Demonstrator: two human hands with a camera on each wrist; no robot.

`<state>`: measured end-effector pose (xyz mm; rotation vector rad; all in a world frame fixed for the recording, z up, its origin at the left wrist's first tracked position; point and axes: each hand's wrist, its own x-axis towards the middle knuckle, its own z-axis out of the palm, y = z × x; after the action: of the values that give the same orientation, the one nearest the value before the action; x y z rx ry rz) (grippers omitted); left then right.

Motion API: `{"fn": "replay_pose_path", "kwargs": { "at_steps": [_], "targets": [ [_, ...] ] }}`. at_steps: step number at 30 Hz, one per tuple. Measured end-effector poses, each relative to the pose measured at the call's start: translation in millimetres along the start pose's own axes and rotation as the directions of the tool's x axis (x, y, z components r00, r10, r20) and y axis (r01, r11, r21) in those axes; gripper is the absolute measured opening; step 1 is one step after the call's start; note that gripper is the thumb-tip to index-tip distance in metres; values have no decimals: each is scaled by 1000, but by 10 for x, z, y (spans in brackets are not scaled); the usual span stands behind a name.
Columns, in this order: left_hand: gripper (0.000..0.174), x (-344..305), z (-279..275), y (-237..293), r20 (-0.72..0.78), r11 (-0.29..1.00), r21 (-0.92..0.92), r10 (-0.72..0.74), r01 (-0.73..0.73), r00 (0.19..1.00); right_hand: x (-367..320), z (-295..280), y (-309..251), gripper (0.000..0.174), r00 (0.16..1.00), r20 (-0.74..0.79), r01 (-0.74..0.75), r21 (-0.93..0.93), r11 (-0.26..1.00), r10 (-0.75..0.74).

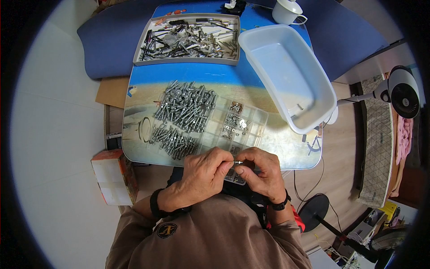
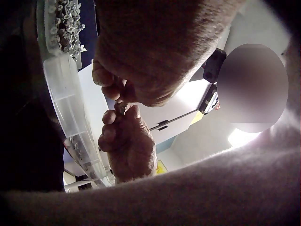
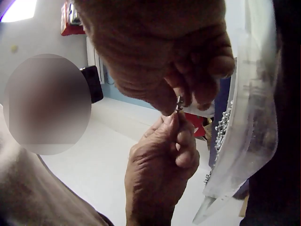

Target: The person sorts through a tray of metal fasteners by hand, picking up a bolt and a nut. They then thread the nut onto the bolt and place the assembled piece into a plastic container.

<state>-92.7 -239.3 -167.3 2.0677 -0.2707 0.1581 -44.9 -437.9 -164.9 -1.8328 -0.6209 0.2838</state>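
A table with a blue and sand-coloured beach print stands in front of the seated person. On its right side lies a white plastic tub, set at a slant and reaching past the table's edge, with a small metal piece near its close end. At the far left is a shallow box, full of mixed metal hardware and dark slim pieces. A white lidded pot stands just beyond the tub.

A clear compartment case lies in the middle of the table and reaches the near edge, under the hands. Left of its middle cells is a large heap of silvery screws, with a smaller heap of shorter screws nearer the person; whether both heaps lie inside the case is hard to tell.

The left hand and the right hand meet above the near part of the case, fingers curled inward and fingertips almost touching. A black band is on the left wrist, a dark watch on the right.

Washers and nuts fill several of the middle cells. Smallest is the short metal screw between the fingertips: each hand pinches it with thumb and fingers, one from either side, clear of the cells.
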Motion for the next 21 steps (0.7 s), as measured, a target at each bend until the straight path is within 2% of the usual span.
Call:
{"fn": "replay_pose_path", "kwargs": {
  "at_steps": [3,9,12,19,21],
  "targets": [
    [10,-9,8,-3,-5,1000,4,6,-6,1000,3,27,53,17,996,-35,78,-28,997,-79],
    [9,-27,31,-15,-6,1000,-10,-9,9,1000,-11,19,85,16,996,-7,91,-53,994,-92],
    [9,-25,38,-35,2,1000,-12,-18,18,1000,-14,9,62,15,1000,7,25,-17,1000,-25],
    [9,7,50,-58,-1,1000,-16,-14,14,1000,6,-2,63,16,1000,-1,-2,-7,1000,2],
    [8,24,43,-52,18,998,-38,-42,42,999,27,-21,98,16,999,14,41,-18,999,-41]
  ]
}}
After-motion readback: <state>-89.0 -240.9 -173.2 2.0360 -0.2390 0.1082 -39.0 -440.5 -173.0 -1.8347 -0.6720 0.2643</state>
